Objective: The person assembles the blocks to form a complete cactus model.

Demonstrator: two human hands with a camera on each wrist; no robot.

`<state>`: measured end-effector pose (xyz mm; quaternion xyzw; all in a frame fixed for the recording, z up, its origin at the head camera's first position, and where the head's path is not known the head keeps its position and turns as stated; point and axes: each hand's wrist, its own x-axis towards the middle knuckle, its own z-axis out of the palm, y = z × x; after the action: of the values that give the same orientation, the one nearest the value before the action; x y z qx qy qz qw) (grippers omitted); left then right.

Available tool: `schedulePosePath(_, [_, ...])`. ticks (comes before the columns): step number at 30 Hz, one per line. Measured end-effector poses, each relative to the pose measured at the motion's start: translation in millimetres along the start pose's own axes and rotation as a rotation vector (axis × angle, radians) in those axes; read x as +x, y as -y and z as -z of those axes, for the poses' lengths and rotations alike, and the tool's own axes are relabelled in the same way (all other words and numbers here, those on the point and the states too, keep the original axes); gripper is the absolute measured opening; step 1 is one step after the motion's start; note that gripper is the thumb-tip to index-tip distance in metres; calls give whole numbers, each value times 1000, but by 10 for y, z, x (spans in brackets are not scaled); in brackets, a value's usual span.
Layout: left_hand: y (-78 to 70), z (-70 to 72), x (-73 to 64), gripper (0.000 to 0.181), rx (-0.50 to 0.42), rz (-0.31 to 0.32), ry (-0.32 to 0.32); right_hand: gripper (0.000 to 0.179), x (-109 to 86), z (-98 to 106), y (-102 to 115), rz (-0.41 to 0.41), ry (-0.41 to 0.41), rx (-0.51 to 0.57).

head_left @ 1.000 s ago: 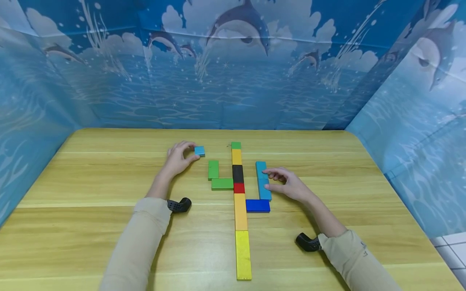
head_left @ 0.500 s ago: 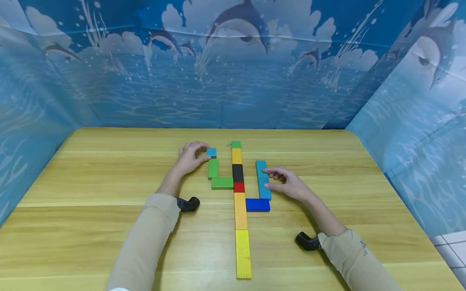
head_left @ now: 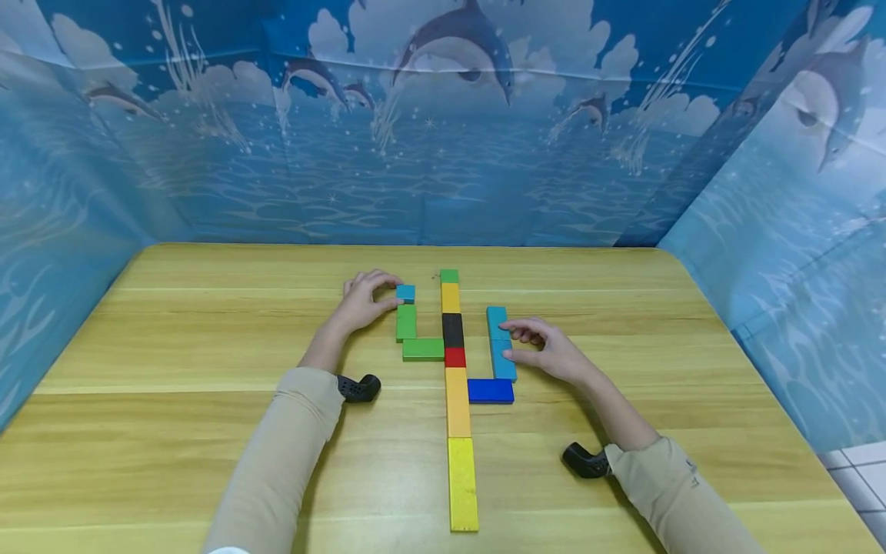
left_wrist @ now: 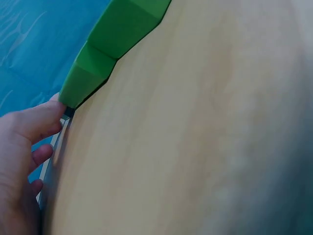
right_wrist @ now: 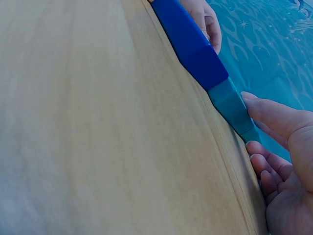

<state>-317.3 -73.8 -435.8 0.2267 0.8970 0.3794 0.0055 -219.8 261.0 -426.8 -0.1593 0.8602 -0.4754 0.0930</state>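
Observation:
In the head view my left hand [head_left: 363,302] pinches a small light blue block [head_left: 406,292] between thumb and fingers. It sits right at the far end of a green block [head_left: 406,323], which meets a second green block [head_left: 424,349] lying crosswise. My right hand [head_left: 551,352] rests its thumb and index fingertips at the right side of two light blue blocks [head_left: 496,323] laid end to end; its other fingers curl loosely. Below them a dark blue block [head_left: 491,391] lies crosswise. In the left wrist view the pinched block is mostly hidden behind the green block [left_wrist: 88,73].
Down the middle runs a straight row of blocks: green [head_left: 449,275], amber [head_left: 450,298], black [head_left: 452,330], red [head_left: 454,357], orange [head_left: 457,402] and yellow [head_left: 463,483]. All lie flat on the wooden table [head_left: 173,385]. A dolphin-print curtain [head_left: 429,177] stands behind the table's far edge.
My left hand has brought the small light blue block rightward, up to the far end of the green block, moving little in the last half second. The right hand stays in place.

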Motion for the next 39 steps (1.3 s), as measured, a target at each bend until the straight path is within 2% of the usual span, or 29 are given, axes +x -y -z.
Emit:
schedulePosePath(8, [-14, 16, -10, 28, -48, 12, -1, 42, -66, 5, 287, -11, 7, -9])
schedulePosePath(12, [-5, 6, -4, 27, -51, 12, -14, 42, -76, 4, 323, -17, 6, -17])
schedulePosePath(24, [15, -2, -10, 25, -87, 3, -8, 42, -72, 4, 293, -9, 8, -8])
schedulePosePath(33, [21, -2, -10, 22, -80, 3, -13, 42, -69, 10, 292, -10, 9, -4])
schedulePosePath(39, [6, 3, -21, 21, -88, -3, -8, 43, -7, 2, 18, 3, 2, 3])
